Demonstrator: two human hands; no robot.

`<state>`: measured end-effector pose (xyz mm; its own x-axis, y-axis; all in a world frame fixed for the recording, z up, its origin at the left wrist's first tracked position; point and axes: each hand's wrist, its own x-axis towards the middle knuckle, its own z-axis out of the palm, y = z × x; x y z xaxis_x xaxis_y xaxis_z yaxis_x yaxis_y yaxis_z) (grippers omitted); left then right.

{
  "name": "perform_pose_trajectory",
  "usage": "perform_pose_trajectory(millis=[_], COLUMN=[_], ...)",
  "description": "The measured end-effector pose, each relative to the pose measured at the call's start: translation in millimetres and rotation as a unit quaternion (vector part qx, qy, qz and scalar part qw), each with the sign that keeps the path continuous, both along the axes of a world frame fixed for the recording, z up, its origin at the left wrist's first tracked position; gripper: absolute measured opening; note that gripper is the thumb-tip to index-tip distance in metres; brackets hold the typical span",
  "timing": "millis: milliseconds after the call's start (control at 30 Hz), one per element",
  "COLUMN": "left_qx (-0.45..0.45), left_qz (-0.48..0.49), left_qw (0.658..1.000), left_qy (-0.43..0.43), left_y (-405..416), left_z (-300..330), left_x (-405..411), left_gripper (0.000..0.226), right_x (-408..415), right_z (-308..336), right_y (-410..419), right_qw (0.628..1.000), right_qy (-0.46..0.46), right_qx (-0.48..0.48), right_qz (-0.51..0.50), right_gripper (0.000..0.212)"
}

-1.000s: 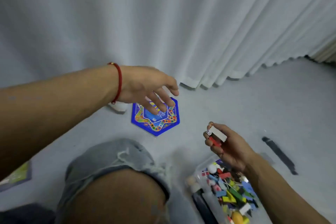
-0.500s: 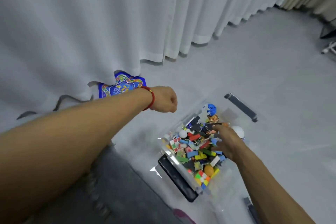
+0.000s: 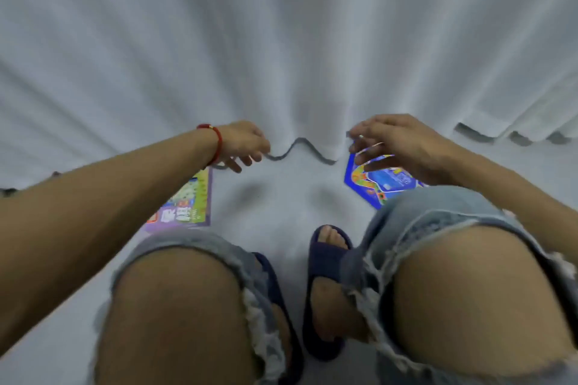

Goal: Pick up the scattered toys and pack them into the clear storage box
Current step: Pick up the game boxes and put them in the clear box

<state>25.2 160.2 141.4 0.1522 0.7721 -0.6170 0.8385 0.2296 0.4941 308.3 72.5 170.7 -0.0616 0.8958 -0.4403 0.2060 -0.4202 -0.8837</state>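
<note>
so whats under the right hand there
A blue game board lies flat on the floor beneath the right hand, fingers spread just above it. Its far part is covered by the hand, its near edge by the denim shorts.

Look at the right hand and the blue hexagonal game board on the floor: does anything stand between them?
Nothing visible does. The right hand hovers open just above the blue hexagonal game board, whose near edge is hidden behind the right knee. The white curtain hangs just behind it.
</note>
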Motion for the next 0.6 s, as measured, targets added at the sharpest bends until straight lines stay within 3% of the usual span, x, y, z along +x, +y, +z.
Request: perform_pose_trajectory(millis=[133, 267, 400, 467, 600], left_qx=[-0.018, -0.009, 0.088, 0.080, 0.114], left_qz=[0.199, 0.277, 0.220, 0.159, 0.050], left_qw=[0.976, 0.948, 0.953, 0.961, 0.946], left_qy=[0.082, 0.156, 0.188, 0.213, 0.300], left_y=[-27.0, -63.0, -61.7, -57.7, -52.4], left_z=[-110.2, -193.1, -252.0, -270.9, -288.5], left_x=[-120.1, -177.0, -200.8, -207.0, -220.2], left_gripper=[0.024, 0.048, 0.084, 0.101, 0.104], right_x=[-99.1, -171.7, -209.8, -213.8, -205.6], right_z=[-50.3, -118.6, -166.9, -183.3, -200.6], right_y=[60.6, 68.5, 63.0, 60.6, 56.5], right_qw=[0.990, 0.959, 0.914, 0.910, 0.908], right_qy=[-0.036, -0.092, -0.161, -0.176, -0.196], right_qx=[-0.039, -0.048, -0.011, 0.000, 0.001], right_qz=[0.131, 0.264, 0.371, 0.376, 0.371], right_gripper=[0.024, 0.021, 0.023, 0.023, 0.022])
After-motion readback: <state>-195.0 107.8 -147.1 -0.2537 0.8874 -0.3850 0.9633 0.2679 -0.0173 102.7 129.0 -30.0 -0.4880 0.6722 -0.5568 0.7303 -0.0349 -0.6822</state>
